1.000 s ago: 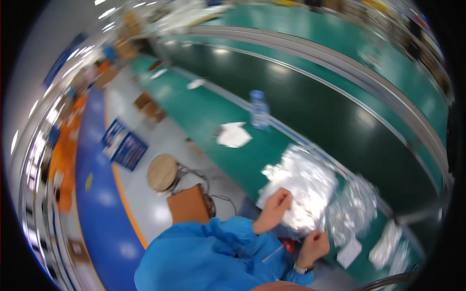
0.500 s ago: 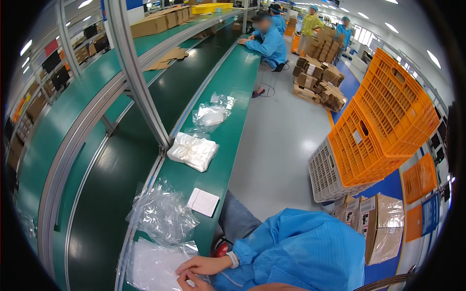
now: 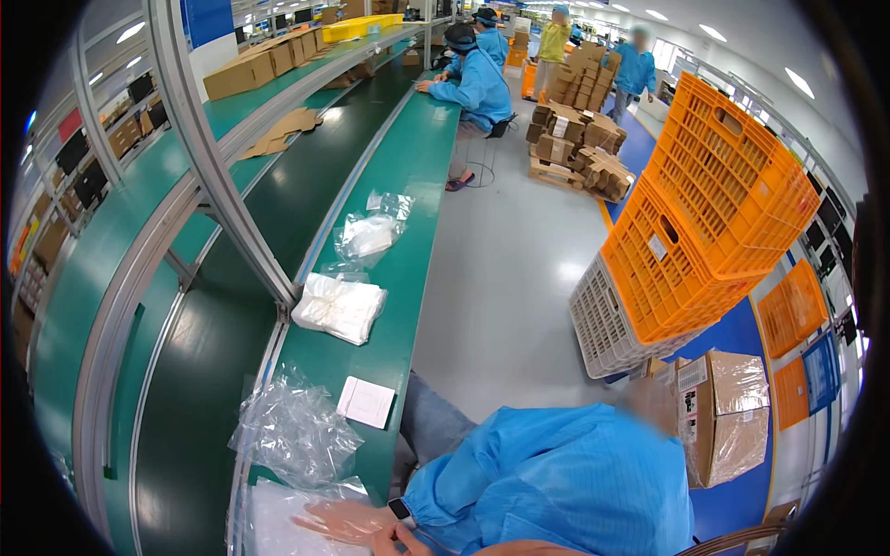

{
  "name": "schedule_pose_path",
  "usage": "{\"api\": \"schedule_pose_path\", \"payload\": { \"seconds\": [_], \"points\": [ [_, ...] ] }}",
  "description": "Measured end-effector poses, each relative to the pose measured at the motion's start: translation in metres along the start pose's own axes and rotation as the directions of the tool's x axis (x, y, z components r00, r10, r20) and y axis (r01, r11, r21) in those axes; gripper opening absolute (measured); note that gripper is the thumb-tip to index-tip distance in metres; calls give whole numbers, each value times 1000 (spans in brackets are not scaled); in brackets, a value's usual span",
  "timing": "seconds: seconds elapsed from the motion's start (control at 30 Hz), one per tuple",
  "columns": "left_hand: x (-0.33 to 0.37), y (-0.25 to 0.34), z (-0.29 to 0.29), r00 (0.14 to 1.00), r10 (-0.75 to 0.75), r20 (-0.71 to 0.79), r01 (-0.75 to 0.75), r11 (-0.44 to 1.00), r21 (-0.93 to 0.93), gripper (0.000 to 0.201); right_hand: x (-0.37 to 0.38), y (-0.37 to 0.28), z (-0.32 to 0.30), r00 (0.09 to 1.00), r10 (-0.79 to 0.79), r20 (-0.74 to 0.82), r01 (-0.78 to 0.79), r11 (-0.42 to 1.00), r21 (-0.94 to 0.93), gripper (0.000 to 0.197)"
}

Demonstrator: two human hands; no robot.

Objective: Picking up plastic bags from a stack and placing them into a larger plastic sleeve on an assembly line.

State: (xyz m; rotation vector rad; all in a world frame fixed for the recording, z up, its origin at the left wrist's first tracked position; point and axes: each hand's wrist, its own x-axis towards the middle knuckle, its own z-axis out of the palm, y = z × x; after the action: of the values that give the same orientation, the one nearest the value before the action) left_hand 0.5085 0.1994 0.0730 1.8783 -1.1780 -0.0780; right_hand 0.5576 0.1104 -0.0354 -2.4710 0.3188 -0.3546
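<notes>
My right hand [image 3: 341, 521], smeared by motion, lies with its fingers stretched out over a stack of white plastic bags [image 3: 269, 524] at the lower edge. A watch [image 3: 400, 509] with a dark face and pale band sits on that wrist, below a blue sleeve. Close beside the wrist is my left hand [image 3: 404, 540], partly cut off by the lower edge. Its fingers look bent together, and whatever they hold is hidden. Beyond the stack lies a heap of crumpled clear plastic bags [image 3: 297, 431]. A small white pad [image 3: 366, 402] rests beside that heap.
Further along the green bench [image 3: 394, 250] lie a tied bundle of white bags [image 3: 339, 308] and loose clear bags [image 3: 371, 233]. A metal post [image 3: 209, 157] rises on the left. Orange crates [image 3: 732, 176] on a grey crate [image 3: 612, 306] stand right, near a carton [image 3: 728, 417]. Co-workers sit and stand beyond.
My view has shifted, so the bench things sit further left. My right hand has moved from beside my left hand, fingers bent, to spread over the white bags. Its watch face now shows.
</notes>
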Motion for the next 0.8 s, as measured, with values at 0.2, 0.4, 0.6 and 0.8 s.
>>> {"api": "schedule_pose_path", "payload": {
  "seconds": [0.2, 0.4, 0.6, 0.8],
  "points": [
    [-39, -31, 3, 974, -23, 225, 17, 999, 32, 16, 34, 2, -24, 964, -104, 244, -112, 674, 730, 43],
    [-16, 20, -4, 977, 78, -200, -84, 996, -25, 9, 37, -31, -73, 904, -145, 402, -396, 69, 915, 64],
    [-27, 15, 1, 963, 85, -256, -54, 990, 127, 19, 29, -78, -70, 904, -231, 359, -374, -24, 927, 102],
    [-25, 11, -6, 966, 107, -235, -66, 982, 180, 21, 33, -75, -40, 965, -131, 229, -210, 147, 967, 99]
  ]
}}
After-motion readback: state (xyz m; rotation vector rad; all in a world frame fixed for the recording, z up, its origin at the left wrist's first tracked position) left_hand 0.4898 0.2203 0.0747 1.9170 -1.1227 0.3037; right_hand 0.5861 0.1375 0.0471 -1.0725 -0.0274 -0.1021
